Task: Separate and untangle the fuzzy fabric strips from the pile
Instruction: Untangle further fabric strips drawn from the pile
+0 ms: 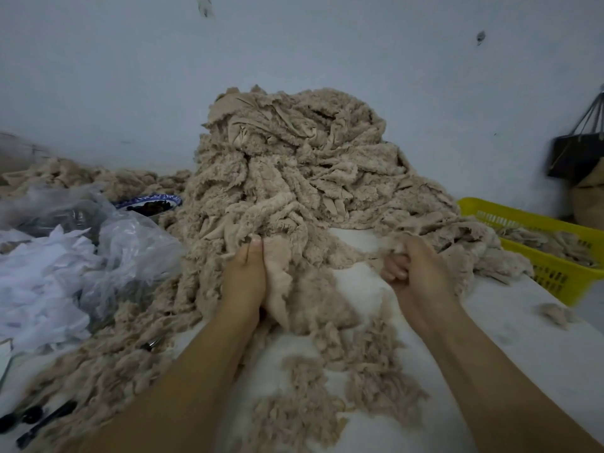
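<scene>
Two bare hands work at the foot of a tall pile of beige fuzzy fabric strips, heaped on a white surface against the wall. The left hand pinches one flat strip where it runs out of the heap, fingers pointing into the tangle. The right hand is curled tight round a bunched end just beside it. The material looks light, limp and clingy, its nap likely to snag on neighbouring lengths and shed fluff. A hold close to a free end, with slow pulls toward the body, seems the safest way to free a length without dragging the heap down. Open room lies on the near side of the surface, where loose strips lie scattered. A yellow basket crowds the right edge and plastic bags crowd the left.
</scene>
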Motion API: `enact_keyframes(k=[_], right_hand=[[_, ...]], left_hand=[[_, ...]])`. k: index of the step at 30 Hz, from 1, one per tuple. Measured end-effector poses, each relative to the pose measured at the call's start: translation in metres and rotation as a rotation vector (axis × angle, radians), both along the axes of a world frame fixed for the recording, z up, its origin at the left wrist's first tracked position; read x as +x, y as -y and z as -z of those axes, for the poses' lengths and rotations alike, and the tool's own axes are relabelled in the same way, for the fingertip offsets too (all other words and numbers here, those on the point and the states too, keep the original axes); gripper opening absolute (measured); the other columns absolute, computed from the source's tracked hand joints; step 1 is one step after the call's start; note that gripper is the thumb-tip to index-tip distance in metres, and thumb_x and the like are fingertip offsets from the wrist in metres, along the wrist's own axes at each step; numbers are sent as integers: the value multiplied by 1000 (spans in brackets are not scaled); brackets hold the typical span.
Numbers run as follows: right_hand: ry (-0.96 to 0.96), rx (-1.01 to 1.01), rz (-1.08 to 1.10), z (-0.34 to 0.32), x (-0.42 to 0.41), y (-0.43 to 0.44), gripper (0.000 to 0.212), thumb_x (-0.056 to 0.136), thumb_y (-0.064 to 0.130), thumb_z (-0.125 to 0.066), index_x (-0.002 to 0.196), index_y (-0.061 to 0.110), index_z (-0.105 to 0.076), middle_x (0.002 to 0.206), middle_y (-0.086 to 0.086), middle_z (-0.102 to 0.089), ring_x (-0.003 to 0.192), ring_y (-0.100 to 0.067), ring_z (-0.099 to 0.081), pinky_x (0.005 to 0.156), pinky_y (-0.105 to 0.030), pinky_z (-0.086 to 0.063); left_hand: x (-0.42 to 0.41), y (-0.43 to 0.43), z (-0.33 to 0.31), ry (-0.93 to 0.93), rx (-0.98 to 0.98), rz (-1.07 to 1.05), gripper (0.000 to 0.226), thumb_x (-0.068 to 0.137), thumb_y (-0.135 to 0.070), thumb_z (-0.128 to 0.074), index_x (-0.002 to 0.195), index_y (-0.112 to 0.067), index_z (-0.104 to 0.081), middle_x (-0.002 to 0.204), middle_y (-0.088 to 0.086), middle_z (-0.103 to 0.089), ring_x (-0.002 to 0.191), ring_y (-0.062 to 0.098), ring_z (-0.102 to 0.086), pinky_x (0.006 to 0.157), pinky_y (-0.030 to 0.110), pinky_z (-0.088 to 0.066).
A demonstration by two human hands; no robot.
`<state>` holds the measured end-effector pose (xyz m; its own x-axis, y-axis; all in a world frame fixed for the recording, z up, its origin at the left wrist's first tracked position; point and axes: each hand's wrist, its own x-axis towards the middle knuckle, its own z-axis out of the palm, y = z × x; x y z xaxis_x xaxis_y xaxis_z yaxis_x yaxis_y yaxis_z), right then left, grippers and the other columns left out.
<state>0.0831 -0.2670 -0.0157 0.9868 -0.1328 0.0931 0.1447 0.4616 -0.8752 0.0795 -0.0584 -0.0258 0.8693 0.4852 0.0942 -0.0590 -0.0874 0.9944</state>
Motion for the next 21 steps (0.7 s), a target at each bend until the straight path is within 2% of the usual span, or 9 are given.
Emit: enact_keyframes(k=[4,7,9,11,13,15,17,19,21], right_hand=[[-24,-809,-63,20,0,-4,15,92,22,-55,83,22,-44,62,14,-49,54,-5,-44,53,-22,-34],[99,-1066,-136,32,2,-19,13,94,28,-55,105,34,-51,114,17,-48,103,1,-49,80,-16,-40],[205,-1001,-49,23,-2,-20,22,97,34,-49,118,34,-55,124,16,-44,116,1,-45,88,-13,-36],[291,-910,-49,16,-9,-23,34,92,53,-43,105,29,-63,107,17,-55,101,6,-52,80,-5,-39],[303,-999,-236,15,-19,-32,46,89,64,-45,94,22,-63,95,7,-60,85,-1,-57,73,-13,-47],[326,-1252,-421,25,-24,-44,39,93,52,-56,98,14,-65,101,1,-61,88,-9,-58,79,-30,-51],[394,-1320,-397,29,-22,-49,30,96,41,-58,98,12,-68,104,2,-58,89,-9,-56,78,-24,-49],[304,-1080,-276,22,-19,-44,21,99,34,-55,82,28,-65,80,13,-60,69,2,-54,58,-11,-42],[141,-733,-233,14,-15,-33,28,100,36,-52,74,32,-64,74,10,-65,65,1,-58,57,-9,-43]], left_hand=[[-5,21,3,-58,-175,218,33,103,-45,-46,100,-22,-69,96,3,-74,87,18,-69,71,31,-52],[-8,25,0,-8,-481,360,29,104,-30,-48,97,-10,-68,94,12,-77,84,23,-74,66,32,-59],[-7,18,-4,40,-658,402,28,105,-20,-45,103,-3,-67,96,15,-76,76,20,-75,60,28,-59],[-7,14,-4,90,-807,432,28,105,-14,-46,110,4,-67,100,17,-75,75,17,-74,61,27,-58],[-7,16,-4,105,-894,428,24,103,-10,-47,112,4,-64,102,17,-75,82,19,-75,64,29,-59],[-4,17,-2,107,-913,394,18,100,-9,-51,109,1,-63,97,15,-76,86,20,-75,65,30,-60],[-2,16,-2,115,-919,392,18,98,-8,-54,112,1,-60,97,15,-75,88,22,-74,70,35,-61],[1,10,-3,138,-937,376,23,99,-5,-51,121,-3,-56,97,15,-70,87,21,-70,76,36,-61],[2,5,-5,144,-912,360,23,99,-4,-50,122,-3,-55,93,13,-70,81,19,-70,72,33,-60]])
